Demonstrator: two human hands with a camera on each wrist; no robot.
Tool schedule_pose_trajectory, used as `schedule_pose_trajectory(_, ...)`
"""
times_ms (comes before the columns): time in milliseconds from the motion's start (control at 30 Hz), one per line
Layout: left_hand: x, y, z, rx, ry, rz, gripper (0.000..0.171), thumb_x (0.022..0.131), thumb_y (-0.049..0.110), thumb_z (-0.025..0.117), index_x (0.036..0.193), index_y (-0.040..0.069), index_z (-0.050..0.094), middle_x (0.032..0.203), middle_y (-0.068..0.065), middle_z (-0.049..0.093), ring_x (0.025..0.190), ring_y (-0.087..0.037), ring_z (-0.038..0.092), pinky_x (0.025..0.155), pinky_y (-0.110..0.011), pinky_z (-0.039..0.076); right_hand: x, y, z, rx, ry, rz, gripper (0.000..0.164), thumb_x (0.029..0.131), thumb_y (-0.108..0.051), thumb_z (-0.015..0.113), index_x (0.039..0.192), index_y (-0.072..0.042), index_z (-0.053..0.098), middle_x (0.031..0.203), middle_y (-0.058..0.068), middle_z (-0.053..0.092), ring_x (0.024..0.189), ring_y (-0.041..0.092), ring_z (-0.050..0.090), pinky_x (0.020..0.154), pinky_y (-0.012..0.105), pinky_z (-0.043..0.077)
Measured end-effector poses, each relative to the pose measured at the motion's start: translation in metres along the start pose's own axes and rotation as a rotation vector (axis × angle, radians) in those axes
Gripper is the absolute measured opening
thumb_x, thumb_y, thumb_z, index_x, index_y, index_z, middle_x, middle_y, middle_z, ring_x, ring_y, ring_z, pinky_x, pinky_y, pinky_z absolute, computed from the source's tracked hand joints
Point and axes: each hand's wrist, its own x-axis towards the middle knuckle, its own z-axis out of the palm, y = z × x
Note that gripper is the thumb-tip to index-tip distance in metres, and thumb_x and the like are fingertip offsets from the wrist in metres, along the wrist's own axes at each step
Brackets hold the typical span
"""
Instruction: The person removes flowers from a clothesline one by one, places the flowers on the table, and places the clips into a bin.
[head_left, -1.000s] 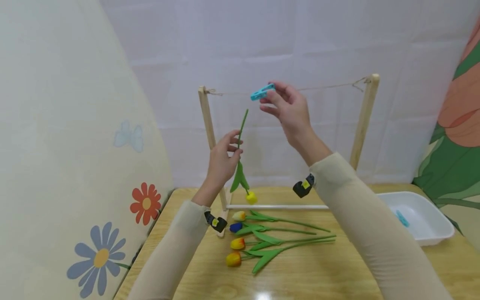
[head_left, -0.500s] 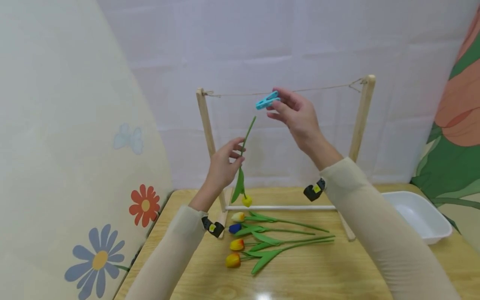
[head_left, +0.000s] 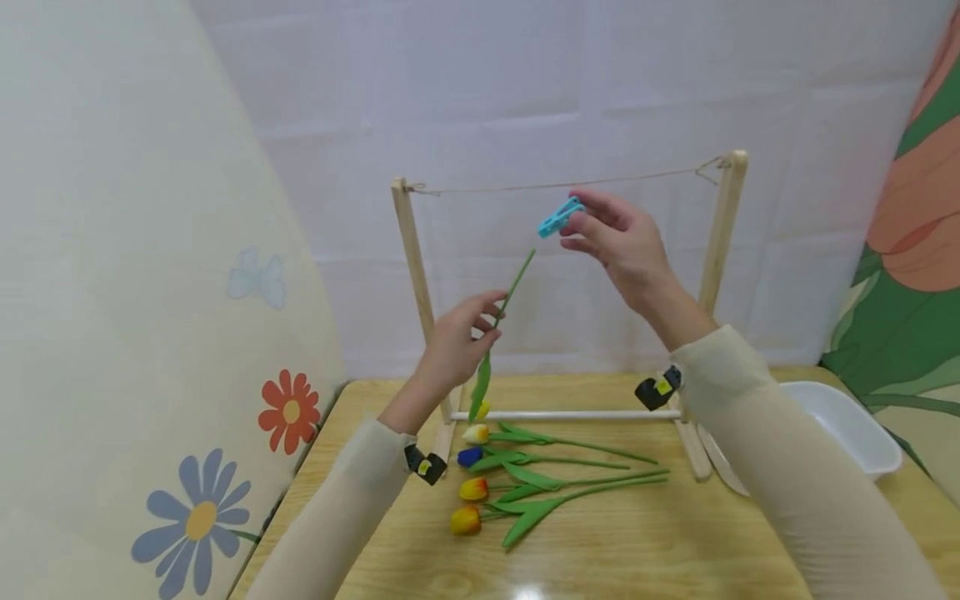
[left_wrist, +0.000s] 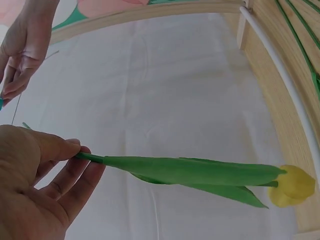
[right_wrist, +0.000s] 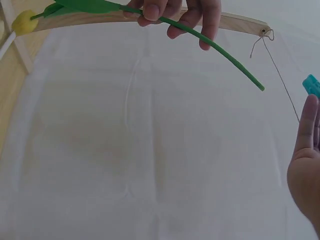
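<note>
My left hand (head_left: 462, 339) pinches the green stem of a yellow artificial tulip (left_wrist: 195, 172), which hangs head down with its bare stem end pointing up and right. In the left wrist view the thumb and fingers close on the stem just past the leaves. Up and to the right, my right hand (head_left: 621, 243) pinches a light blue clothespin (head_left: 560, 217) by its handle end. The clothespin's nose points down and left, a small gap above the stem tip. Behind and above it runs a thin string (head_left: 517, 188), which both hands stand apart from.
The string is tied between two wooden posts (head_left: 415, 250) joined by a white bottom rod (head_left: 570, 415). Several artificial tulips (head_left: 525, 483) lie in a row on the wooden table (head_left: 600, 558), heads left. A white tray (head_left: 862, 429) stands at the right, partly behind the right sleeve.
Both hands have moved right and down, the clothespin and the tulip with them. The tulip's stem now leans further right, and its head has swung left and lower.
</note>
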Motion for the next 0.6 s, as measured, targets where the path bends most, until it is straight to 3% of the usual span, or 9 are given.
schedule_pose_trajectory(400,-0.007,0.006,0.014,0.066,-0.097,0.083,0.056,0.095,-0.003,0.066,0.147,0.014,0.053,0.119,-0.009,0.067,0.095,-0.021,0.07,0.077,-0.031,0.06,-0.02,-0.01,-0.031,0.002,0.014,-0.025,0.027,0.094,-0.005,0.07,0.121,-0.002,0.071,0.099,0.007,0.071,0.09,0.019,0.068,0.083,0.031,0.061)
schedule_pose_trajectory(600,-0.012,0.009,0.022,0.101,-0.156,0.102,0.056,0.095,-0.004,0.065,0.147,0.015,0.053,0.12,-0.008,0.066,0.093,-0.019,0.069,0.078,-0.028,0.059,-0.033,-0.014,-0.051,-0.008,-0.001,-0.044,0.023,0.097,-0.003,0.065,0.118,-0.005,0.073,0.099,0.005,0.072,0.09,0.018,0.069,0.083,0.03,0.06)
